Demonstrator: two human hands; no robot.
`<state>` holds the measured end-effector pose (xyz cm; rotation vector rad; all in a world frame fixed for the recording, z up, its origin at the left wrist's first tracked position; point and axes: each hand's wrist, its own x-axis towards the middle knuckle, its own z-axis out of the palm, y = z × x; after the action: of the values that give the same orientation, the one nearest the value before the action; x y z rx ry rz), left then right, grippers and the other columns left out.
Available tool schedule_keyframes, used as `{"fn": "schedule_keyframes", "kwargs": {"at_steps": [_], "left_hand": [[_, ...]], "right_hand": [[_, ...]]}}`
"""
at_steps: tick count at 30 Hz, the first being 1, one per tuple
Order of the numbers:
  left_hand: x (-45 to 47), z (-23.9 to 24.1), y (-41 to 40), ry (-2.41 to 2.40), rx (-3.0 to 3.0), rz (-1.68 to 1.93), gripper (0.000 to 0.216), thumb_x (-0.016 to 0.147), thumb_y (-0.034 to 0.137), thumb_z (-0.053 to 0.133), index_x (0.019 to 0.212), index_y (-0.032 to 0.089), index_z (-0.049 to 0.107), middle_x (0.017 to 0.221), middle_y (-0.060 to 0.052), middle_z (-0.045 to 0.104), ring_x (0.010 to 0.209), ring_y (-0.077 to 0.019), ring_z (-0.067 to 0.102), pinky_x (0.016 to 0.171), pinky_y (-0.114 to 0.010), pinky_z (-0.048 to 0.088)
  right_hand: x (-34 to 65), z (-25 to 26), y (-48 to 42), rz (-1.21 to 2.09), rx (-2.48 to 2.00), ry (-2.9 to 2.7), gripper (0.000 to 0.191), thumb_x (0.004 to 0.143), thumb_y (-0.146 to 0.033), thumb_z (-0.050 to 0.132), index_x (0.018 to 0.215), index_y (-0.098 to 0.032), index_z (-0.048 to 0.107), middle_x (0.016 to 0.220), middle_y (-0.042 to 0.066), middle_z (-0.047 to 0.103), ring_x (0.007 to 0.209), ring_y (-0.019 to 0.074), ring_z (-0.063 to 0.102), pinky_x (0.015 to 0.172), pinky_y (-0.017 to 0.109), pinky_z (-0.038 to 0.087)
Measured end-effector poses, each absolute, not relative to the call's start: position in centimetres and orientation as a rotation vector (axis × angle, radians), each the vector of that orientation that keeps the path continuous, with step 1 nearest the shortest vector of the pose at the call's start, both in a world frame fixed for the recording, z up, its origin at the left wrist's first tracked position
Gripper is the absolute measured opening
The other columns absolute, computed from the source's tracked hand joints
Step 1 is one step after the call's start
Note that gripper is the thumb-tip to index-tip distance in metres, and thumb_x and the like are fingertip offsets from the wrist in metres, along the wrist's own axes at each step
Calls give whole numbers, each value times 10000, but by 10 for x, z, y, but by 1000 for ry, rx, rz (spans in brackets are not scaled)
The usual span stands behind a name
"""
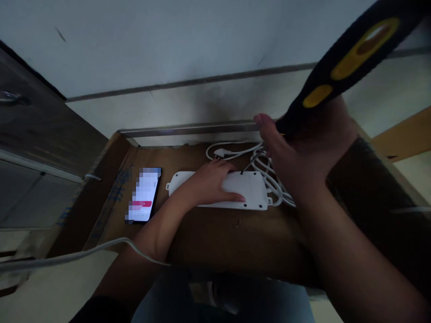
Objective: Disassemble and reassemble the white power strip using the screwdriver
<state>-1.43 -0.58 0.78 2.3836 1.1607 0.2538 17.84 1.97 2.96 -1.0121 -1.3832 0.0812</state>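
Note:
A white power strip [232,186] lies face down, with dark screw holes along its edges. My left hand [210,181] holds it against the cardboard, the fingers bent over its far edge and the thumb stretched across its back. My right hand [303,139] is closed round a screwdriver [319,85] with a thick black and yellow handle. Its thin shaft slants down to a hole at the strip's far edge; whether the tip sits on a screw cannot be made out. Two small screws [237,223] seem to lie on the cardboard in front of the strip.
The strip's white cord [269,168] is coiled behind and to the right, with its plug [220,153] beyond my left fingers. A lit phone [144,195] lies left on the cardboard box [114,233]. Another pale cable [101,246] crosses the front left. A white panel [175,107] rises behind.

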Motion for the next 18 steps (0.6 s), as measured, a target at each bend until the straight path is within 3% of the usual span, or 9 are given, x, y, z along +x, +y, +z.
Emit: {"fn": "schedule_keyframes", "kwargs": {"at_steps": [3, 6, 11, 18], "left_hand": [[-14, 9, -7, 1119, 2350, 288, 702, 838, 530, 874, 1390, 171, 630, 1424, -156, 680, 1352, -331, 620, 1173, -481, 482], [-13, 10, -9, 1112, 2342, 287, 732, 848, 510, 863, 1434, 169, 590, 1467, -169, 653, 1397, -339, 592, 1197, -495, 460], [-12, 7, -10, 1107, 2401, 232, 1014, 705, 702, 908, 1490, 184, 529, 1523, -183, 598, 1444, -384, 539, 1250, -540, 377], [-9, 7, -9, 1129, 2411, 185, 966, 695, 648, 938, 1433, 152, 559, 1475, -182, 619, 1390, -376, 558, 1219, -525, 397]], "right_hand": [[173, 29, 15, -24, -1004, -1378, 532, 850, -604, 748, 1155, -171, 697, 758, -11, 617, 667, 89, 544, 655, 260, 515], [173, 28, 14, -77, -1034, -1400, 573, 832, -653, 752, 1160, -186, 697, 798, 0, 638, 710, 109, 568, 677, 278, 509], [175, 28, 16, -81, -1056, -1408, 543, 851, -614, 745, 1151, -164, 692, 770, 1, 630, 682, 95, 517, 665, 266, 476], [178, 27, 22, 105, -1016, -1365, 506, 811, -554, 797, 1072, -146, 651, 787, -23, 600, 607, 49, 473, 587, 232, 423]]}}
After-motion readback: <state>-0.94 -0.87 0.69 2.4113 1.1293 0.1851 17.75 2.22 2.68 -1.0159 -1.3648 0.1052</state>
